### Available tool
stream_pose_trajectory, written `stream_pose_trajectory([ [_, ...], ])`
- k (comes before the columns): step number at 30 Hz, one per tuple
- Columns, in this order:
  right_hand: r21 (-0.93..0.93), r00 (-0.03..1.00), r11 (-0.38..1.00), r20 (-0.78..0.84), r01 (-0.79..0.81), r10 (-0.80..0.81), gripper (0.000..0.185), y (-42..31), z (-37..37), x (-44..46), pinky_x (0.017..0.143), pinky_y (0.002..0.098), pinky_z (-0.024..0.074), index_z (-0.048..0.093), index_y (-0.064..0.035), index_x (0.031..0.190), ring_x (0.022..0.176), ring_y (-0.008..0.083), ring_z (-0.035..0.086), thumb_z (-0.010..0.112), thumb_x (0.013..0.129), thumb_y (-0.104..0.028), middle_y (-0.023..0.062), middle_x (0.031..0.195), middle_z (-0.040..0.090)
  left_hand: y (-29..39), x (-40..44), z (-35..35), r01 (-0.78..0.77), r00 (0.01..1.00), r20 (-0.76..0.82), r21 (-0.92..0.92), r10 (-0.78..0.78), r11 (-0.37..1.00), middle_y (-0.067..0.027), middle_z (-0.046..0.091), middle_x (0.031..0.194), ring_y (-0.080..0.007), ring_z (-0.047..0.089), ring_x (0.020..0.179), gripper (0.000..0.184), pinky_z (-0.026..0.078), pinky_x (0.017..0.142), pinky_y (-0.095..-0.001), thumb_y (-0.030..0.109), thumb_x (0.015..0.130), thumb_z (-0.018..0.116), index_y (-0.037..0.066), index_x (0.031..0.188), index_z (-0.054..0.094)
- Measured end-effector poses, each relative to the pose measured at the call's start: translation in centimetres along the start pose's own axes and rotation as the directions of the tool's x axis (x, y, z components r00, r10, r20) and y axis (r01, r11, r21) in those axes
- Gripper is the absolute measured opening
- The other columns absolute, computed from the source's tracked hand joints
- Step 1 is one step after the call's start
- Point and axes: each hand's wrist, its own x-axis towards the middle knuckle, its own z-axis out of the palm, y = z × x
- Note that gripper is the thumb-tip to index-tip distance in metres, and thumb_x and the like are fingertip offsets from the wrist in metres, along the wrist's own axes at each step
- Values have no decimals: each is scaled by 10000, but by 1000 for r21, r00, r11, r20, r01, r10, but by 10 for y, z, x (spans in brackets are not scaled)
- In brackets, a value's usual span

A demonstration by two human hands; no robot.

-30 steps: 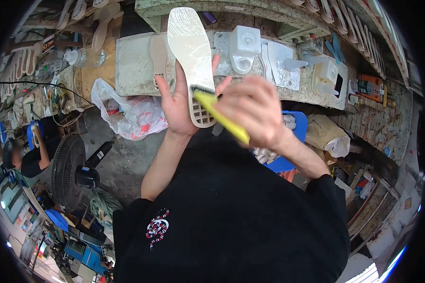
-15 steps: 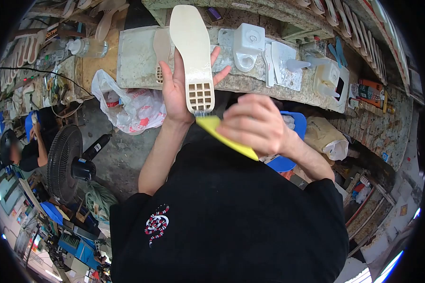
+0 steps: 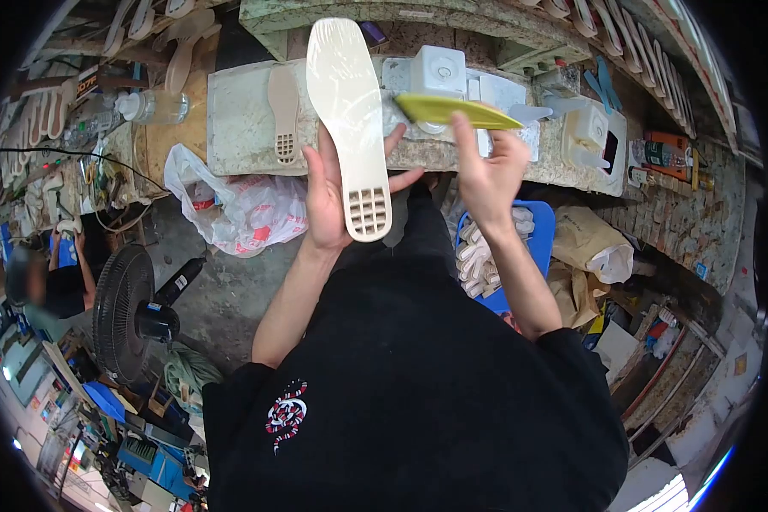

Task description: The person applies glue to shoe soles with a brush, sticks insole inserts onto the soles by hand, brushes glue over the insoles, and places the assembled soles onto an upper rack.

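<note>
A cream shoe sole (image 3: pixel 346 94), its heel end moulded into an open grid, lies upright along my left hand (image 3: pixel 322 205). That hand supports it from beneath, thumb at one edge and fingertips showing past the other. The sole's face shines as if wet. My right hand (image 3: pixel 491 171) pinches a brush (image 3: pixel 461 111) by its yellow handle, over the bench and apart from the sole. The brush tip points left, toward a white square container (image 3: pixel 439 72); its bristles are hard to make out. A smaller-looking sole (image 3: pixel 283 115) lies on the bench at left.
The worktop (image 3: pixel 239 111) runs across the front. A plastic bag (image 3: pixel 235 200) hangs below it, and a blue tub (image 3: pixel 538 235) holds several soles. A black fan (image 3: pixel 124 311) stands left, near another person (image 3: pixel 60 286). A squeeze bottle (image 3: pixel 158 107) lies back left.
My right hand has carried the brush up and right, from the sole's heel to above the bench. The sole has dropped slightly lower in view, and its face looks shinier.
</note>
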Motion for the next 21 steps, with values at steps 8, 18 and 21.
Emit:
stream_pose_trajectory([
  [8, -203, 975, 969, -144, 138, -169, 134, 55, -15, 37, 878, 400, 532, 793, 19, 987, 955, 320, 714, 773, 902, -81, 190, 983, 767, -9, -11, -2, 62, 995, 95, -227, -41, 972, -58, 232, 1734, -470, 203, 1583, 700, 405, 1129, -755, 677, 1087, 203, 337, 1694, 125],
  [18, -509, 962, 817, 175, 269, -208, 121, 257, -8, 31, 850, 491, 534, 769, 10, 853, 918, 397, 681, 772, 831, -109, 177, 877, 743, -12, -9, -15, 69, 963, -196, -478, -183, 876, -63, 494, 1580, -153, 435, 881, 669, 403, 826, -308, 518, 1103, 460, 87, 1612, 403],
  [21, -621, 961, 753, 273, 216, -50, 171, 286, 3, 32, 884, 516, 514, 751, -1, 963, 989, 393, 665, 778, 847, -124, 176, 966, 731, -9, -5, -7, 98, 978, -102, -545, -181, 833, -54, 454, 1598, -133, 466, 864, 655, 413, 820, -306, 472, 1102, 487, 102, 1630, 370],
])
